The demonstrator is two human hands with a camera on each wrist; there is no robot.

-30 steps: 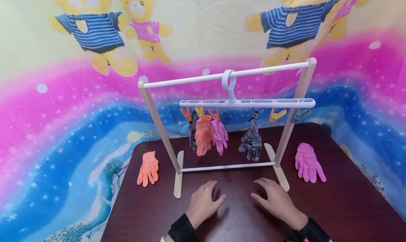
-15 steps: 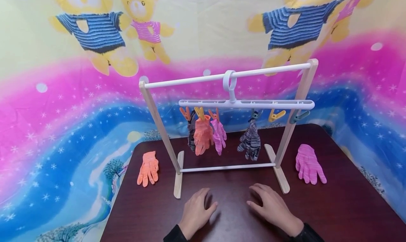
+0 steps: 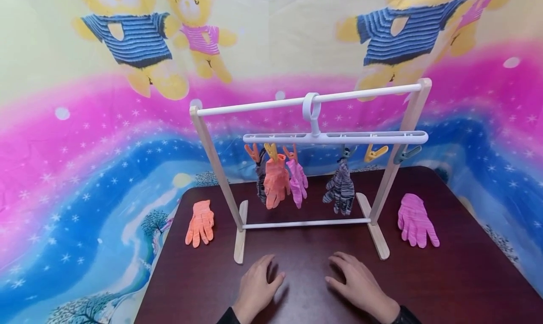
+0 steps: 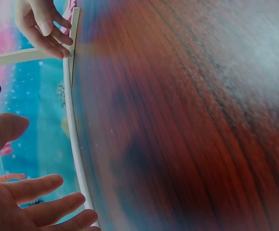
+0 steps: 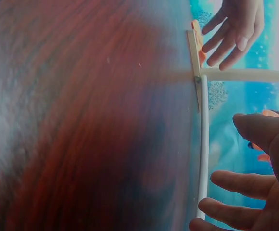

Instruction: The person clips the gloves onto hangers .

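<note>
In the head view my left hand [image 3: 257,286] hovers over the near part of the table, fingers relaxed and holding nothing. My right hand [image 3: 358,285] mirrors it a little to the right, also holding nothing. Ahead of both hands, a white hanger [image 3: 335,137] hangs on a small rack. Clothespins on it hold an orange glove [image 3: 276,180], a pink glove [image 3: 298,185] and a grey striped glove [image 3: 340,187]; another dark glove [image 3: 260,182] is partly hidden behind the orange one. At the right end, a yellow clothespin [image 3: 375,153] and a green clothespin [image 3: 407,154] hold nothing.
The rack's wooden feet [image 3: 239,236] stand on the dark table [image 3: 305,305], joined by a low white rod [image 3: 305,223]. A loose orange glove [image 3: 200,224] lies at the left, a loose pink glove [image 3: 417,220] at the right. A printed cloth [image 3: 263,31] hangs behind.
Both hands have drawn back slightly toward the near edge, the left one also shifting left. The gloves and the rack stay in place; the head view has shifted a little.
</note>
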